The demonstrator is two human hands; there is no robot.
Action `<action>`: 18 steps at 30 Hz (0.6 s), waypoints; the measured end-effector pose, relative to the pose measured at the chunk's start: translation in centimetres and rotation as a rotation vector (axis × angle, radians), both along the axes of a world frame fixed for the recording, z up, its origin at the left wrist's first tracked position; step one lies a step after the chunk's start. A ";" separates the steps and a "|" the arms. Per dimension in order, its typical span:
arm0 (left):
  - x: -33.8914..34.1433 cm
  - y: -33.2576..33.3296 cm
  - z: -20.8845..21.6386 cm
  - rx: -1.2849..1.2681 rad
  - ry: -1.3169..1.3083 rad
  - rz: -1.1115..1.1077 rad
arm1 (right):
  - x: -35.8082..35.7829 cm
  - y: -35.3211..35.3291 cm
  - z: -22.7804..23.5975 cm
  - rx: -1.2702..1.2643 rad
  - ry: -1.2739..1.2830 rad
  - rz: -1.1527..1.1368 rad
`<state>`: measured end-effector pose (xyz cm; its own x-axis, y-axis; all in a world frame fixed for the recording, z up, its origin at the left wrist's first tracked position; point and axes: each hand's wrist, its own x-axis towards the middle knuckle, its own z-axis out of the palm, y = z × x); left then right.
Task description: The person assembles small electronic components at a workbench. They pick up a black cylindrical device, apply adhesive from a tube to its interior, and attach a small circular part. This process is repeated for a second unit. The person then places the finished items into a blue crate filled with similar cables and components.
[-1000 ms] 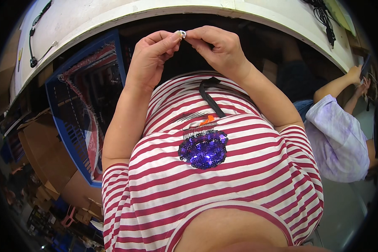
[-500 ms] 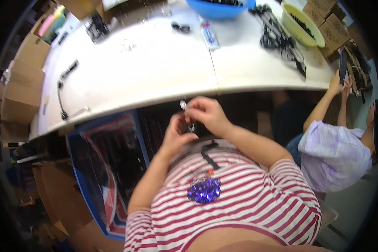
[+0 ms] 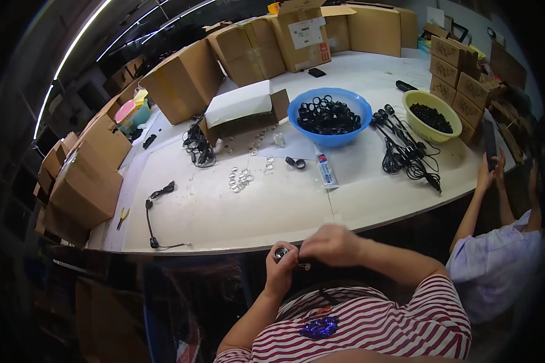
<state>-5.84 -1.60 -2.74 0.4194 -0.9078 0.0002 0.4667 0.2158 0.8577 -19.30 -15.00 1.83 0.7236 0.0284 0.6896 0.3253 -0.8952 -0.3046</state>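
Left hand [image 3: 278,273] was curled round 1 silver-rimmed part [image 3: 280,254], seemingly mid-job, right hand [image 3: 333,245] too blurry to tell, clear rings [image 3: 235,188] beyond both untouched.

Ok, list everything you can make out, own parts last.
Broad flat table: one, white, centre
Round plastic bowl: one, blue, table's far side
Small rings: many, black, inside bowl
Oval plastic basin: one, pale yellow, table's right
Thin cables: several, black, beside basin and table's left
Slim tube: one, white and blue, bowl's near side
Small shiny pieces: over a dozen, clear or silvery, table's middle
Slim pliers: one, yellow handles, table's left
Cardboard boxes: many, brown, far, left and right edges
Co-worker's top: one, pale purple, far right
Small round part: one, dark and silvery, by table's near edge
Striped shirt: one, red and white, bottom
Left hand: one, bare, holding part
Right hand: one, bare, blurred, beside left
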 end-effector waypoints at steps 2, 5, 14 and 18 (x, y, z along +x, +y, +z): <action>0.3 -0.1 0.4 0.001 0.049 -0.009 | 0.3 -3.3 0.1 0.033 0.009 -0.306; 0.5 -0.7 1.2 0.014 0.042 -0.036 | 1.4 -8.7 1.6 0.140 0.106 -0.763; 1.3 -1.3 3.3 0.092 -0.197 0.045 | 4.3 -15.0 -1.0 0.387 0.585 -0.990; 2.2 -1.9 2.6 0.158 -0.189 0.067 | 3.9 -16.7 -2.4 0.515 0.556 -0.935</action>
<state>-3.60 -3.47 -0.10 0.4842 -0.8731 -0.0560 0.2845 0.0967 0.9538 -15.37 -31.66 -0.62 0.5195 -0.8529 0.0527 -0.6740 -0.4469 -0.5882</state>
